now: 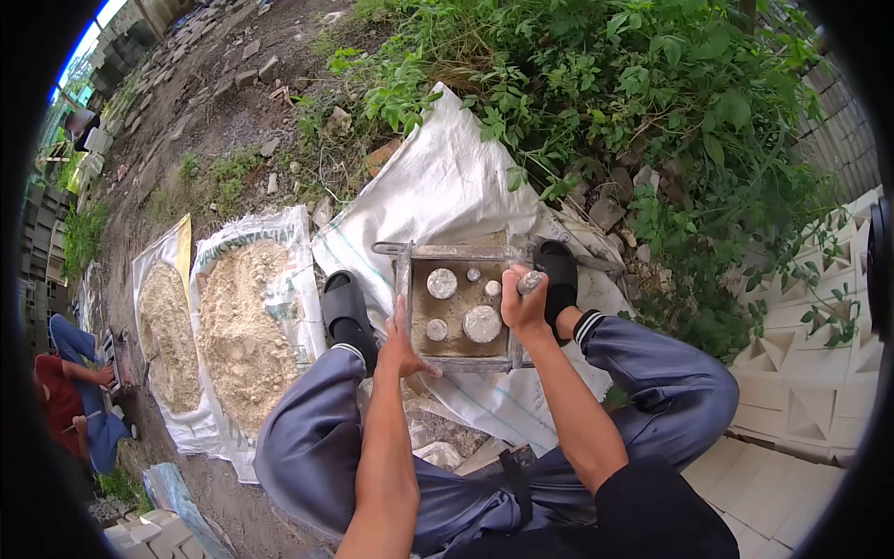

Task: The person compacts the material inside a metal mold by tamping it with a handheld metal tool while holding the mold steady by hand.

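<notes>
A metal frame mould (403, 279) lies on a white woven sack between my feet. Inside it several round, pale, dusty discs of different sizes, such as the large disc (481, 323) and another disc (441, 283), sit on a brownish bed. My left hand (402, 347) rests against the frame's near left corner, its fingers stretched out along the side. At the right side of the frame, my right hand (523, 306) is wrapped round a grey metal rod (531, 282), whose rounded end points up toward me. The rod's lower end is hidden.
Sacks of pale sandy powder (244, 321) lie open at the left. The white sack (438, 168) spreads under the frame. Green plants (596, 102) grow beyond, and cream moulded blocks (810, 363) stand at right. Another person (79, 391) sits at far left.
</notes>
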The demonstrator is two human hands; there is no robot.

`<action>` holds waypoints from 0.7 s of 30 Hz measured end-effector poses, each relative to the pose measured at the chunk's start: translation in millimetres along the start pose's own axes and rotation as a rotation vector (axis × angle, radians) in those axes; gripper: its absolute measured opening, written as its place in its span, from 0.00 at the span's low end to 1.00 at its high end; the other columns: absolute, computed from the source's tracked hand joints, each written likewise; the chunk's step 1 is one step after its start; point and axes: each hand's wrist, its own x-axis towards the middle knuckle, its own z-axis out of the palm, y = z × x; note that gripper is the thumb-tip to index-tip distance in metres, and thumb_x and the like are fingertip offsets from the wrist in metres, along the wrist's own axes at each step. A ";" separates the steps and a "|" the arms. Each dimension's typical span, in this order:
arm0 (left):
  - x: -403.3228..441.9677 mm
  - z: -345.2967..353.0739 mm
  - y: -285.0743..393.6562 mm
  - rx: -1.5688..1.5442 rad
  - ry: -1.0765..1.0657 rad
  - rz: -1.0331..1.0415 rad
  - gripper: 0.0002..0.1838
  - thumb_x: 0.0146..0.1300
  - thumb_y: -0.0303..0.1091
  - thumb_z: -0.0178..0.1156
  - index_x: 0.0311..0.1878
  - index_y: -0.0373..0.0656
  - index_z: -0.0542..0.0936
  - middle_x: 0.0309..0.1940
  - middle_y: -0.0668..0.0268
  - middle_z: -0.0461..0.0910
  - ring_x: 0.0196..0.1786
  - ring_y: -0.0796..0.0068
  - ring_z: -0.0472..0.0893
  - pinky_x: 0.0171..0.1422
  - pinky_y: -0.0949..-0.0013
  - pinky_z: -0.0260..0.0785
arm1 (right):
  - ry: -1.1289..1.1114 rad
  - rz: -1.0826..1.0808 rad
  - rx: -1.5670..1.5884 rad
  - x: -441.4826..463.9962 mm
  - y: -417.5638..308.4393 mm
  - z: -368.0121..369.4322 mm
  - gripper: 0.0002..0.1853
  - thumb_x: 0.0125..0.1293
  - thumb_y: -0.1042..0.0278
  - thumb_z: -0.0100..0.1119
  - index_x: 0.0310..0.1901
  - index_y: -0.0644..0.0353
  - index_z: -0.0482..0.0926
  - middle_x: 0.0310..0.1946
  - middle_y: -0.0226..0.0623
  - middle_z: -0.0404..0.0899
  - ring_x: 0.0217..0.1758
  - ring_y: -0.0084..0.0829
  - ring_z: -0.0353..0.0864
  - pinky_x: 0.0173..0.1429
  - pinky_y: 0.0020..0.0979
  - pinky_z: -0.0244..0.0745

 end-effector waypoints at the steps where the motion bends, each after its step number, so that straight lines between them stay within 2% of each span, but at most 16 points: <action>1: 1.7 1.2 -0.8 0.026 0.047 0.032 0.93 0.15 0.39 0.88 0.77 0.57 0.23 0.77 0.45 0.47 0.71 0.41 0.66 0.72 0.50 0.66 | 0.032 -0.151 -0.092 4.1 -1.2 2.3 0.16 0.61 0.72 0.53 0.17 0.67 0.65 0.12 0.50 0.65 0.14 0.45 0.69 0.24 0.40 0.60; 3: 1.0 3.1 -4.1 0.014 0.031 0.029 0.93 0.15 0.39 0.88 0.77 0.57 0.22 0.77 0.45 0.46 0.72 0.42 0.64 0.73 0.50 0.65 | -0.023 0.142 0.053 9.5 -9.1 2.5 0.17 0.61 0.72 0.54 0.16 0.66 0.65 0.12 0.50 0.65 0.15 0.47 0.68 0.24 0.41 0.59; 4: 5.2 1.3 -4.0 -0.003 0.017 0.019 0.93 0.15 0.39 0.88 0.77 0.57 0.22 0.78 0.45 0.44 0.73 0.42 0.63 0.74 0.50 0.64 | 0.088 0.088 0.085 12.2 -16.3 0.9 0.18 0.61 0.72 0.53 0.16 0.65 0.62 0.10 0.44 0.61 0.12 0.37 0.63 0.22 0.40 0.55; 5: 7.5 1.1 -7.0 -0.003 0.016 0.008 0.93 0.15 0.39 0.88 0.77 0.57 0.22 0.78 0.45 0.44 0.73 0.42 0.63 0.74 0.50 0.64 | 0.080 0.095 0.089 8.9 -10.4 -0.8 0.18 0.61 0.72 0.53 0.16 0.65 0.62 0.10 0.44 0.61 0.12 0.37 0.63 0.22 0.40 0.55; 7: 2.4 -4.3 0.5 -0.034 -0.069 -0.051 0.93 0.15 0.40 0.88 0.77 0.56 0.21 0.78 0.45 0.44 0.76 0.44 0.58 0.77 0.51 0.60 | 0.119 0.284 0.310 -7.6 5.9 -15.6 0.19 0.63 0.73 0.51 0.16 0.64 0.59 0.10 0.34 0.56 0.13 0.24 0.56 0.21 0.37 0.50; 8: 3.4 -6.1 2.8 -0.044 -0.100 -0.073 0.94 0.15 0.41 0.88 0.76 0.53 0.20 0.79 0.48 0.41 0.78 0.46 0.52 0.79 0.51 0.57 | 0.069 0.329 0.321 -22.4 22.3 -12.7 0.18 0.64 0.74 0.49 0.17 0.63 0.57 0.12 0.28 0.54 0.17 0.18 0.53 0.22 0.35 0.48; 9: 3.8 -6.9 5.5 -0.042 -0.096 -0.058 0.94 0.15 0.41 0.88 0.76 0.53 0.20 0.79 0.48 0.41 0.78 0.46 0.52 0.79 0.51 0.57 | 0.065 0.259 0.289 -30.9 33.9 -11.0 0.19 0.64 0.74 0.49 0.16 0.63 0.58 0.12 0.28 0.54 0.17 0.19 0.54 0.21 0.35 0.48; 12: 3.8 -5.3 5.1 -0.001 -0.080 -0.033 0.95 0.12 0.42 0.88 0.77 0.51 0.21 0.80 0.53 0.36 0.79 0.44 0.50 0.80 0.52 0.56 | 0.196 0.353 0.283 -26.6 54.0 6.0 0.19 0.64 0.74 0.48 0.16 0.63 0.58 0.11 0.29 0.54 0.16 0.20 0.54 0.21 0.35 0.48; 15: 3.3 -4.3 3.1 -0.011 -0.060 -0.007 0.95 0.12 0.42 0.88 0.77 0.51 0.21 0.80 0.51 0.36 0.79 0.45 0.50 0.79 0.52 0.57 | -0.007 0.342 0.299 -12.4 26.3 -14.0 0.19 0.68 0.69 0.47 0.17 0.57 0.60 0.12 0.24 0.61 0.15 0.17 0.58 0.20 0.27 0.54; 17: 2.8 -3.8 1.4 -0.012 -0.066 -0.018 0.95 0.12 0.42 0.89 0.77 0.51 0.21 0.80 0.50 0.37 0.79 0.45 0.51 0.79 0.52 0.57 | 0.065 0.143 0.315 -17.3 20.8 -19.9 0.20 0.67 0.69 0.49 0.16 0.58 0.59 0.12 0.25 0.61 0.15 0.18 0.58 0.20 0.28 0.52; 18: 3.9 -4.8 3.6 -0.018 -0.062 -0.012 0.95 0.12 0.42 0.89 0.77 0.51 0.21 0.79 0.48 0.38 0.79 0.45 0.52 0.79 0.52 0.57 | 0.028 0.217 0.334 -24.1 28.7 -12.1 0.17 0.62 0.73 0.49 0.17 0.66 0.58 0.11 0.39 0.53 0.13 0.26 0.55 0.22 0.37 0.50; 20: 7.5 -2.3 -0.7 -0.011 -0.043 0.006 0.95 0.12 0.42 0.89 0.77 0.51 0.21 0.79 0.47 0.40 0.78 0.45 0.54 0.78 0.52 0.58 | 0.061 -0.038 0.162 -1.1 19.5 -1.5 0.16 0.61 0.73 0.49 0.17 0.66 0.59 0.12 0.41 0.54 0.13 0.30 0.54 0.22 0.38 0.50; 21: 4.3 -1.3 1.1 -0.006 -0.025 0.009 0.95 0.12 0.42 0.89 0.77 0.52 0.21 0.78 0.46 0.41 0.77 0.45 0.56 0.78 0.52 0.59 | 0.069 -0.095 0.099 4.6 14.9 -1.4 0.16 0.61 0.73 0.49 0.17 0.66 0.59 0.12 0.42 0.54 0.13 0.30 0.54 0.22 0.38 0.50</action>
